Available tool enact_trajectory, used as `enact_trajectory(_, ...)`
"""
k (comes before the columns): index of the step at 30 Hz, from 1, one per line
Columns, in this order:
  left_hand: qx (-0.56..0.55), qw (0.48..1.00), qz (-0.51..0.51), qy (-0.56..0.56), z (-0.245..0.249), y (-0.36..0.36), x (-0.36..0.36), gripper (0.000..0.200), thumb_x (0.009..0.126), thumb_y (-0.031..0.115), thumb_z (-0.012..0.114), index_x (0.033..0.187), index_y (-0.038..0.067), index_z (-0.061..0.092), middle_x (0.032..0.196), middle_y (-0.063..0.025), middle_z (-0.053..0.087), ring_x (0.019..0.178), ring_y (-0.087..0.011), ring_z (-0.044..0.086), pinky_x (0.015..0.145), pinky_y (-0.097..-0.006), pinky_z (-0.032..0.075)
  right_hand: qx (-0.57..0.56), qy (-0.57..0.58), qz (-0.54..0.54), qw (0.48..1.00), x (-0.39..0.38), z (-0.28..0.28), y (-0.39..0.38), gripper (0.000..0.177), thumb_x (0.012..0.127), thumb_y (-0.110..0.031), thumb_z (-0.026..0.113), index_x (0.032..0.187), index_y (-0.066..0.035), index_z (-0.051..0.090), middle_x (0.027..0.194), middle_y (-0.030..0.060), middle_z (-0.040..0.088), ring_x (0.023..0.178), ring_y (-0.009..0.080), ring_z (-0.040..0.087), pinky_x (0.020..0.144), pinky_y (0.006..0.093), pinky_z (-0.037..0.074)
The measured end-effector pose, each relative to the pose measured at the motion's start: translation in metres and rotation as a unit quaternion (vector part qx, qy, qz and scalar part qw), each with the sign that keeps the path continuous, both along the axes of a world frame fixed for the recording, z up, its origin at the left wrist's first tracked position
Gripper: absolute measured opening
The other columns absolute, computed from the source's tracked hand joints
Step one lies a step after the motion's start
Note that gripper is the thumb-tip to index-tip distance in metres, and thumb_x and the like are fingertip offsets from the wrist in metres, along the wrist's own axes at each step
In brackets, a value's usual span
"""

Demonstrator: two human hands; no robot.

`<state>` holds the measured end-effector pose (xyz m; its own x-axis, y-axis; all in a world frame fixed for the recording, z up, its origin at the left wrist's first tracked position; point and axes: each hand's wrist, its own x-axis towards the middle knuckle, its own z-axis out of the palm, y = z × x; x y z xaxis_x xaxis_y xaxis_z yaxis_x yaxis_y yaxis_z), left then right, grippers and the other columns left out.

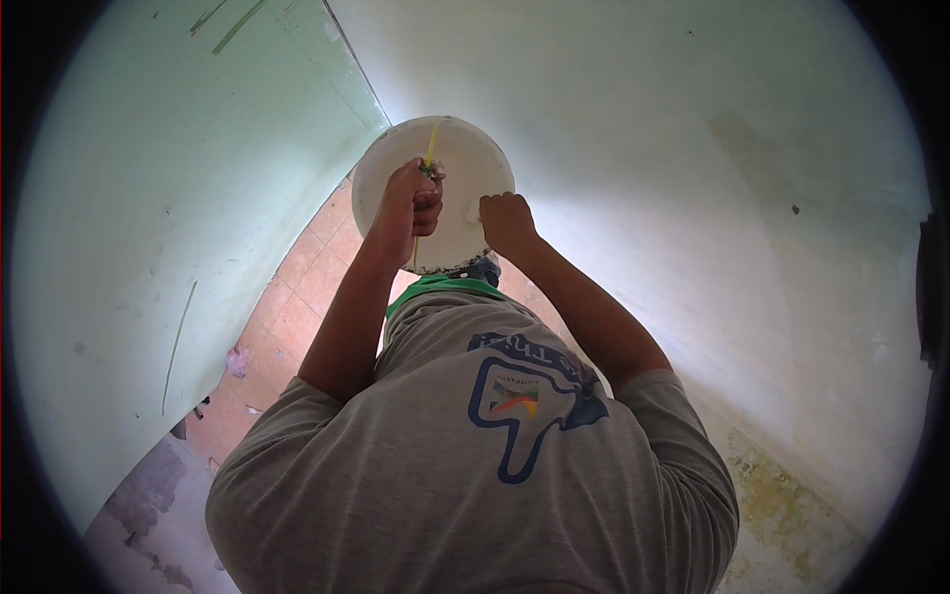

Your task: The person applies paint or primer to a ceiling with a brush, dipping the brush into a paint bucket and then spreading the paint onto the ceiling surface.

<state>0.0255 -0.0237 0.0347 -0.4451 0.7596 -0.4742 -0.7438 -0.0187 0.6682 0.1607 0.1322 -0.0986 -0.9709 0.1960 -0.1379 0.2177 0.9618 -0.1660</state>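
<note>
A round, pale, shallow vessel (pixel 465 168) is in front of my body, with dark specks along its near rim. A thin yellow strip (pixel 432 144) runs across it. My left hand (pixel 416 203) is closed around the strip over the left part of the vessel; a small dark green bit shows at the top of the fist. My right hand (pixel 508 223) is closed at the vessel's right edge, knuckles up. Whatever its fingers hold, if anything, is hidden.
A pale green wall (pixel 188 198) rises on the left and a whitish wall (pixel 693 198) on the right, meeting beyond the vessel. Below lies an orange tiled floor (pixel 307 272), with a pinkish scrap (pixel 237 361) near the left wall.
</note>
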Motion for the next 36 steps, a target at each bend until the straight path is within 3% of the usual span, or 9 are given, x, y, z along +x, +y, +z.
enact_trajectory(9, 0.01, 1.0, -0.022, 0.018, 0.005, 0.004, -0.004, 0.012, 0.092, 0.025, 0.05, 0.091, 0.012, 0.051, 0.064, 0.0078, 0.033, 0.046, -0.003, 0.022, 0.04, -0.0214, 0.016, -0.007, -0.024, -0.023, 0.999, 0.003, 0.01, 0.001, 0.011, 0.079, -0.011, 0.071, 0.088, -0.007, 0.065, 0.084, 0.0118, 0.069, 0.086, 0.0293, 0.068, 0.076, 0.041, 0.051)
enact_trajectory(13, -0.011, 1.0, -0.013, 0.026, -0.001, 0.007, -0.008, 0.014, 0.091, 0.026, 0.05, 0.095, 0.012, 0.053, 0.063, 0.0083, 0.033, 0.045, -0.0026, 0.022, 0.04, -0.0213, 0.017, -0.165, 0.059, -0.141, 0.974, 0.031, 0.042, 0.014, 0.02, 0.087, -0.021, 0.07, 0.094, -0.003, 0.067, 0.082, 0.0169, 0.069, 0.084, 0.0308, 0.07, 0.075, 0.0443, 0.052)
enact_trajectory(16, -0.019, 0.999, -0.028, 0.041, -0.002, 0.008, -0.011, 0.017, 0.093, 0.029, 0.05, 0.097, 0.012, 0.054, 0.062, 0.0088, 0.033, 0.045, -0.0023, 0.023, 0.039, -0.021, 0.017, -0.346, 0.12, -0.226, 0.902, 0.061, 0.053, 0.034, 0.034, 0.094, -0.035, 0.07, 0.094, -0.001, 0.068, 0.075, 0.0142, 0.067, 0.075, 0.0242, 0.069, 0.069, 0.0372, 0.053)
enact_trajectory(18, -0.013, 0.998, -0.044, 0.05, 0.001, 0.008, -0.011, 0.018, 0.093, 0.029, 0.05, 0.097, 0.012, 0.054, 0.062, 0.0089, 0.033, 0.045, -0.0023, 0.023, 0.039, -0.0211, 0.017, -0.46, 0.041, -0.332, 0.822, 0.086, 0.06, 0.042, 0.038, 0.099, -0.037, 0.066, 0.084, -0.002, 0.067, 0.069, 0.0042, 0.059, 0.062, 0.0128, 0.056, 0.06, 0.0281, 0.046)
enact_trajectory(21, -0.023, 0.998, -0.04, 0.039, 0.008, 0.012, -0.009, 0.02, 0.09, 0.031, 0.06, 0.094, 0.013, 0.053, 0.061, 0.0085, 0.032, 0.044, -0.0031, 0.023, 0.039, -0.0216, 0.015, -0.698, 0.103, -0.368, 0.606, 0.13, 0.065, 0.044, 0.037, 0.105, -0.035, 0.058, 0.088, -0.003, 0.063, 0.067, -0.0033, 0.047, 0.057, 0.006, 0.036, 0.054, 0.0233, 0.032)
enact_trajectory(24, -0.058, 0.997, -0.025, 0.04, 0.01, 0.012, -0.006, 0.02, 0.09, 0.032, 0.062, 0.088, 0.016, 0.051, 0.059, 0.0093, 0.031, 0.043, -0.0035, 0.024, 0.038, -0.0221, 0.016, -0.792, 0.204, -0.342, 0.463, 0.177, 0.08, 0.035, 0.036, 0.106, -0.035, 0.056, 0.098, 0.0, 0.062, 0.068, -0.0035, 0.046, 0.057, 0.0065, 0.035, 0.055, 0.0226, 0.032)
enact_trajectory(27, -0.058, 0.996, -0.034, 0.063, 0.006, 0.012, -0.005, 0.025, 0.091, 0.037, 0.062, 0.078, 0.02, 0.048, 0.057, 0.0095, 0.031, 0.042, -0.004, 0.025, 0.038, -0.0228, 0.017, -0.812, 0.292, -0.308, 0.399, 0.212, 0.102, 0.021, 0.036, 0.105, -0.034, 0.056, 0.107, 0.002, 0.062, 0.071, -0.0022, 0.049, 0.06, 0.0072, 0.039, 0.056, 0.0233, 0.035)
enact_trajectory(32, -0.081, 0.99, -0.092, 0.067, -0.01, 0.014, -0.019, 0.025, 0.088, 0.034, 0.059, 0.072, 0.021, 0.046, 0.052, 0.0086, 0.028, 0.039, -0.0055, 0.023, 0.036, -0.0247, 0.014, -0.782, 0.425, -0.168, 0.424, 0.251, 0.164, -0.003, 0.037, 0.103, -0.037, 0.059, 0.114, -0.002, 0.057, 0.076, 0.0012, 0.054, 0.066, 0.0105, 0.046, 0.062, 0.0252, 0.039)
enact_trajectory(36, -0.112, 0.983, -0.118, 0.089, -0.002, 0.018, -0.024, 0.021, 0.087, 0.033, 0.059, 0.075, 0.019, 0.048, 0.051, 0.0084, 0.028, 0.038, -0.0059, 0.022, 0.036, -0.0252, 0.014, -0.617, 0.537, -0.275, 0.505, 0.277, 0.241, -0.023, 0.022, 0.105, -0.028, 0.057, 0.112, -0.007, 0.055, 0.081, 0.0032, 0.058, 0.07, 0.0109, 0.049, 0.064, 0.0258, 0.04)
